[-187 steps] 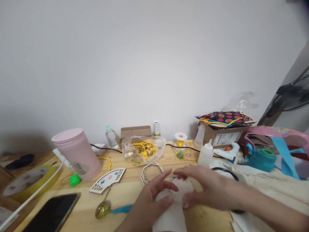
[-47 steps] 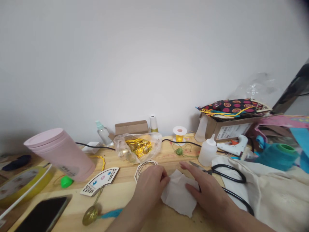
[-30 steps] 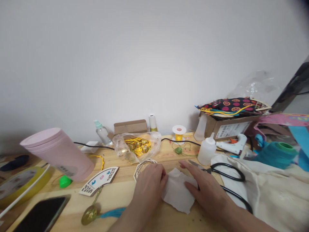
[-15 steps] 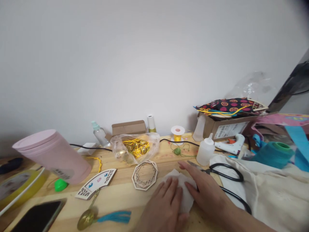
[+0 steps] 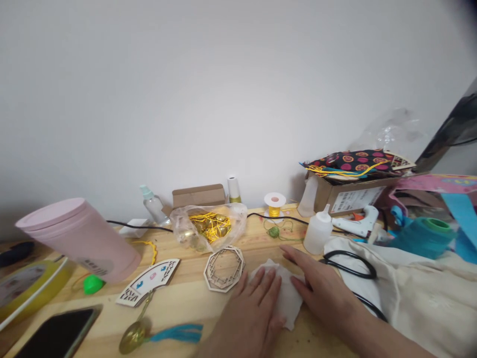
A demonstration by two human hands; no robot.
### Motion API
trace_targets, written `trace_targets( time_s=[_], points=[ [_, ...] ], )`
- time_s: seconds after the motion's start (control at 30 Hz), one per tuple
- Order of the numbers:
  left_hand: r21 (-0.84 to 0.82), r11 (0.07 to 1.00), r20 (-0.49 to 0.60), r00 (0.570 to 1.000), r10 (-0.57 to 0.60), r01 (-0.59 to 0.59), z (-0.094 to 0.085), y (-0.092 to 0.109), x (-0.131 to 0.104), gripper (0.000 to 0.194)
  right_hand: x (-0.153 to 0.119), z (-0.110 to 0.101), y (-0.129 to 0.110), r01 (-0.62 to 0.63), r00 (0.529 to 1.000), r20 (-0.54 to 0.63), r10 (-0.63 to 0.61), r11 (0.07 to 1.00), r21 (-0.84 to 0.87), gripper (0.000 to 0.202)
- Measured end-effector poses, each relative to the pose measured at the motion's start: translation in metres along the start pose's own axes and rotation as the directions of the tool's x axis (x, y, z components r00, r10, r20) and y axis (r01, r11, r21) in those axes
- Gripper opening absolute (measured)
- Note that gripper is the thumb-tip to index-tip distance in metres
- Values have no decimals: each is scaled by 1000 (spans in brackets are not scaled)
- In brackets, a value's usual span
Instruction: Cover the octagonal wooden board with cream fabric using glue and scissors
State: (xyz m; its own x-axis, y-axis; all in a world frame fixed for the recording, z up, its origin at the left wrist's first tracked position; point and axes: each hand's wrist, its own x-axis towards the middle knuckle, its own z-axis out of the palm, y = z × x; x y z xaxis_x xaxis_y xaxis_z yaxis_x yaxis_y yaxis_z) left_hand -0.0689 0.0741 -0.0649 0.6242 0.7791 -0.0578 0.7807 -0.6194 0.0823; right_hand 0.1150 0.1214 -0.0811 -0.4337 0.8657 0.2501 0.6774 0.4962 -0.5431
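Both hands on the work: left hand (image 5: pixel 257 301) laid over a white paper (image 5: pixel 287 303) on the wooden table (image 5: pixel 167 303), right hand (image 5: pixel 322 286) at its right edge.

Containers: clear plastic bag (image 5: pixel 179 227) holds gold balls and tangled yellow cord. Cardboard box (image 5: pixel 323 196), back right, is heaped with dark patterned cloth (image 5: pixel 357 160) and more yellow cord. White squeeze bottle (image 5: pixel 318 236) stands upright just behind my right hand; contents not readable. Pink cup (image 5: pixel 84 241), far left, has its lid on.

Around: wooden octagon frame (image 5: pixel 217 288) lies near the left fingers. Further left, a fan-shaped piece (image 5: pixel 149 282) with a gold ball (image 5: pixel 132 337) and blue tassel (image 5: pixel 177 333); phone (image 5: pixel 59 333) in the near left corner. Scissors (image 5: pixel 358 257), black-handled, lie partly under my right hand and wrist, beside the cream cloth (image 5: pixel 432 298). Blades are hidden, so I cannot tell whether my palm touches them.

Hands: left is flattened, fingers extended and close together, covering the left part of the paper. Right is loosely open, thumb apart from the fingers, its tip apparently touching the paper. Neither is clenched.
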Motion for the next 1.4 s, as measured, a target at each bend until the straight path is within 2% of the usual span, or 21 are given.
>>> trace_targets(
  time_s=[0.17, 0.27, 0.4, 0.47, 0.57, 0.73, 0.83, 0.93, 1.1, 1.4],
  points=[
    [59, 997, 40, 998, 50, -52, 0, 0, -1, 51, -1, 1, -2, 24, 1000, 10, -24, 998, -54, 53],
    [101, 993, 37, 997, 65, -68, 1, -2, 0, 56, -2, 0, -3, 10, 999, 54, -2, 989, -150, 52],
    [144, 984, -19, 994, 105, -101, 5, -4, 0, 59, 0, -9, -6, 2, 998, 58, 15, 961, -278, 43],
    [154, 980, -65, 988, 138, -127, 8, -5, 0, 58, 3, -14, -9, -5, 999, 46, 18, 963, -270, 35],
    [153, 976, -113, 979, 173, -154, 12, -5, -1, 59, 12, -20, -16, -39, 995, 86, 58, 976, -215, 23],
    [62, 987, -74, 986, 152, -147, 16, -4, -2, 60, 39, -17, -27, -80, 966, 220, 138, 963, -256, 28],
    [-36, 992, -58, 991, 118, -120, 15, -3, -3, 62, 55, -12, -33, -89, 952, 256, 167, 953, -290, 20],
    [-105, 989, -35, 994, 99, -102, 10, -2, -4, 62, 66, -10, -34, -70, 946, 281, 159, 951, -301, 13],
    [-159, 984, -39, 997, 69, -74, 3, 0, -8, 62, 73, -8, -31, -5, 940, 327, 93, 966, -260, 14],
    [-122, 991, -31, 998, 60, -63, 6, 4, -7, 63, 66, 3, -27, 43, 980, 197, 7, 967, -250, 14]
  ],
)
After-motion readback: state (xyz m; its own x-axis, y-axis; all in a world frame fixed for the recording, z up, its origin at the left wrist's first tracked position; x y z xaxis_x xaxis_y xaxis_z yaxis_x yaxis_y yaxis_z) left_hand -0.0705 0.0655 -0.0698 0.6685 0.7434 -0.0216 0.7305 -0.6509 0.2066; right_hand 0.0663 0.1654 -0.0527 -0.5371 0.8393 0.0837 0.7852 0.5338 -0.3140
